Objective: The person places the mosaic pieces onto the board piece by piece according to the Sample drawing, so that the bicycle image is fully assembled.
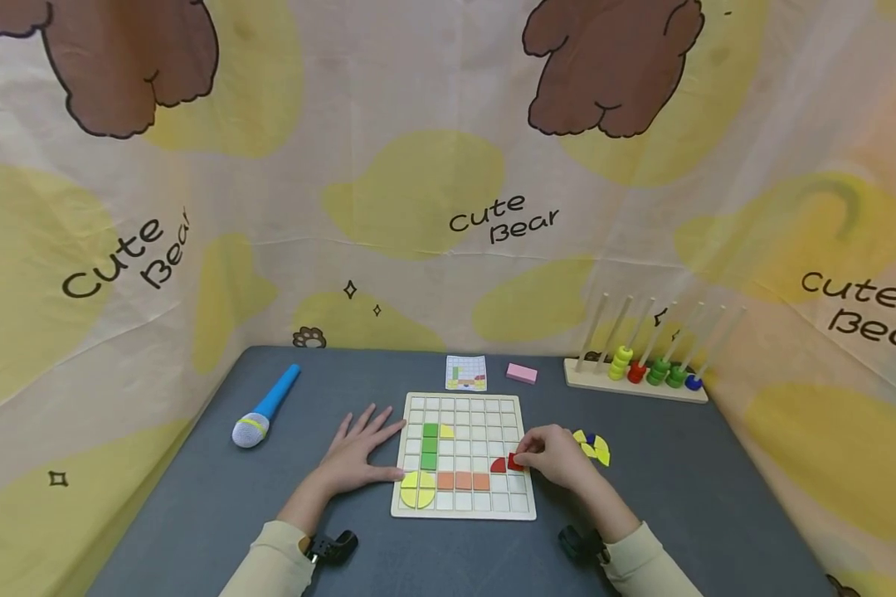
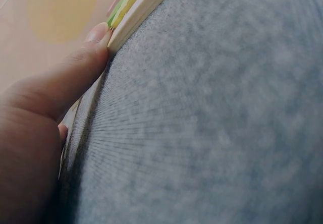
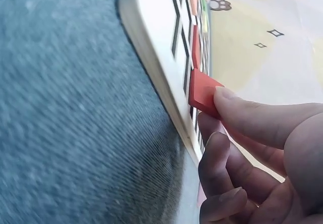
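Note:
A white grid board (image 1: pixel 464 444) lies on the dark table between both hands. My right hand (image 1: pixel 556 454) pinches a red square tile (image 3: pixel 202 91) between thumb and fingers at the board's right side, one edge of the tile right at the grid. Just left of that tile, a red quarter-round piece (image 1: pixel 499 465) sits in a cell. My left hand (image 1: pixel 354 458) has its fingers spread at the board's left edge, and in the left wrist view the thumb (image 2: pixel 83 65) touches the rim. Green tiles (image 1: pixel 429 445), orange tiles (image 1: pixel 463 481) and a yellow circle of quarter pieces (image 1: pixel 417 490) fill other cells.
Beyond the board lie a pattern card (image 1: pixel 466 373) and a pink block (image 1: pixel 522 373). A bead counter with upright rods (image 1: pixel 635 384) stands at the back right. Loose yellow and blue pieces (image 1: pixel 601 450) lie behind the right hand; a toy microphone (image 1: pixel 267 405) rests at left.

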`<state>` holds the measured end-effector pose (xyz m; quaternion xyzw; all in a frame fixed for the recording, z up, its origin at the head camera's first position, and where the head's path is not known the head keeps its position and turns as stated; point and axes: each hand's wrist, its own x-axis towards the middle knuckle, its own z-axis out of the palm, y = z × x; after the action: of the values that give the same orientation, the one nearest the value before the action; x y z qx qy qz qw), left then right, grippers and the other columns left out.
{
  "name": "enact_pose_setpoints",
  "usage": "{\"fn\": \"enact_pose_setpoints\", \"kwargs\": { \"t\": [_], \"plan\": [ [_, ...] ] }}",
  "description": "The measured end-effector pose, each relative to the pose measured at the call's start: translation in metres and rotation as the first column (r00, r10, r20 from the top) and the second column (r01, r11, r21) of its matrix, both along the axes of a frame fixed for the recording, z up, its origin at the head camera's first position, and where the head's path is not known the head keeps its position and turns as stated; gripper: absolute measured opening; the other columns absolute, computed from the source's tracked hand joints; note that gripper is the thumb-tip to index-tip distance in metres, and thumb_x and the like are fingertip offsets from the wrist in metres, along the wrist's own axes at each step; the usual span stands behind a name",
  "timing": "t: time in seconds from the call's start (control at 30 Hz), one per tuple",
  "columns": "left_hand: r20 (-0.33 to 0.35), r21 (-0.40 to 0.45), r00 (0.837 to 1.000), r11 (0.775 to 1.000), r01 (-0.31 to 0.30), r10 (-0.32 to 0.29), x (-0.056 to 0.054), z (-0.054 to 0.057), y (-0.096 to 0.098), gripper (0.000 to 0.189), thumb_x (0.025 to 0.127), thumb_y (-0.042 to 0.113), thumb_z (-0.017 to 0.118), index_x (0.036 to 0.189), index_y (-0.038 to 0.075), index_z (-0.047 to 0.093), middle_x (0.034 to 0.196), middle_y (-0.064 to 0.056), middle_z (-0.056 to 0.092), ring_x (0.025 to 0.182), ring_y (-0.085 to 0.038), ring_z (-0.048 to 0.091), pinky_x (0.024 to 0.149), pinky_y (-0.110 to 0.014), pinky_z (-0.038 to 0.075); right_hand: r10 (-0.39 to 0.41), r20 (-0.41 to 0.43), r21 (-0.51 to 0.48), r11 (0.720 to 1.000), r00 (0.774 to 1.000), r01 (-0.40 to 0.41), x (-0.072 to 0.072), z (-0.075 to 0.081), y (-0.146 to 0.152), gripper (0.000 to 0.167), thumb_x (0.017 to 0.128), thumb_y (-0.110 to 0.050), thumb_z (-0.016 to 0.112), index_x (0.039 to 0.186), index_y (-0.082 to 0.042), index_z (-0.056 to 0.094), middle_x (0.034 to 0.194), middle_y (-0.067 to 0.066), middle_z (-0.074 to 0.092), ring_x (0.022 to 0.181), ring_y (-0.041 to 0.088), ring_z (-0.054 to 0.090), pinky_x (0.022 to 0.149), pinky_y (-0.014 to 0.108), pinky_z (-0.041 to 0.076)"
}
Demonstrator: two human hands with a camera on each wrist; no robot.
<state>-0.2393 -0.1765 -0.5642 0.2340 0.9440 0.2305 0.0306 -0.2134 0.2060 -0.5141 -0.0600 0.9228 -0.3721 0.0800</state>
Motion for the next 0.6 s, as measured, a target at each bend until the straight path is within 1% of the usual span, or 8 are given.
{"fn": "enact_pose_setpoints", "kwargs": {
  "t": [0.13, 0.3, 0.43, 0.6],
  "plan": [
    [0.015, -0.015, 1.0, 1.0, 0.003, -0.002, -0.0007, 0.0008, -0.0006, 0.095, 0.078, 0.077, 0.065, 0.158, 0.033, 0.037, 0.169, -0.003, 0.022, 0.157, -0.037, 0.008, 0.121, -0.065, -0.002, 0.03, -0.003, 0.023, 0.999, 1.0, -0.03, 0.0004, -0.0019, -0.0022, 0.01, 0.085, -0.015, 0.082, 0.079, -0.019, 0.075, 0.071, -0.004, 0.063, 0.071, 0.016, 0.053, 0.06, 0.028, 0.045],
    [0.034, -0.02, 0.999, 1.0, -0.003, 0.004, -0.0005, 0.0015, -0.0009, 0.096, 0.078, 0.078, 0.065, 0.158, 0.034, 0.035, 0.169, -0.002, 0.02, 0.158, -0.035, 0.005, 0.122, -0.063, -0.004, 0.03, -0.009, 0.044, 0.999, 0.999, -0.03, 0.0004, -0.0026, -0.0061, 0.01, 0.084, -0.014, 0.083, 0.08, -0.018, 0.074, 0.071, -0.004, 0.063, 0.07, 0.015, 0.054, 0.06, 0.028, 0.045],
    [0.029, -0.019, 1.0, 1.0, -0.006, 0.006, -0.0012, 0.0014, -0.001, 0.096, 0.078, 0.078, 0.065, 0.158, 0.034, 0.035, 0.169, -0.002, 0.02, 0.157, -0.035, 0.005, 0.122, -0.064, -0.003, 0.006, -0.007, 0.034, 0.999, 1.0, -0.006, -0.0004, -0.0014, -0.0076, 0.011, 0.083, -0.015, 0.084, 0.083, -0.016, 0.073, 0.072, -0.003, 0.062, 0.07, 0.015, 0.054, 0.059, 0.027, 0.046],
    [0.039, -0.015, 0.999, 1.0, -0.009, 0.009, 0.0001, 0.0013, -0.0008, 0.096, 0.078, 0.078, 0.065, 0.158, 0.035, 0.034, 0.169, -0.001, 0.02, 0.158, -0.034, 0.005, 0.122, -0.063, -0.003, -0.06, -0.02, 0.013, 0.998, 0.998, 0.061, -0.0025, 0.0025, -0.001, 0.01, 0.083, -0.015, 0.084, 0.086, -0.014, 0.074, 0.075, -0.002, 0.064, 0.071, 0.016, 0.055, 0.06, 0.028, 0.048]
  ]
}}
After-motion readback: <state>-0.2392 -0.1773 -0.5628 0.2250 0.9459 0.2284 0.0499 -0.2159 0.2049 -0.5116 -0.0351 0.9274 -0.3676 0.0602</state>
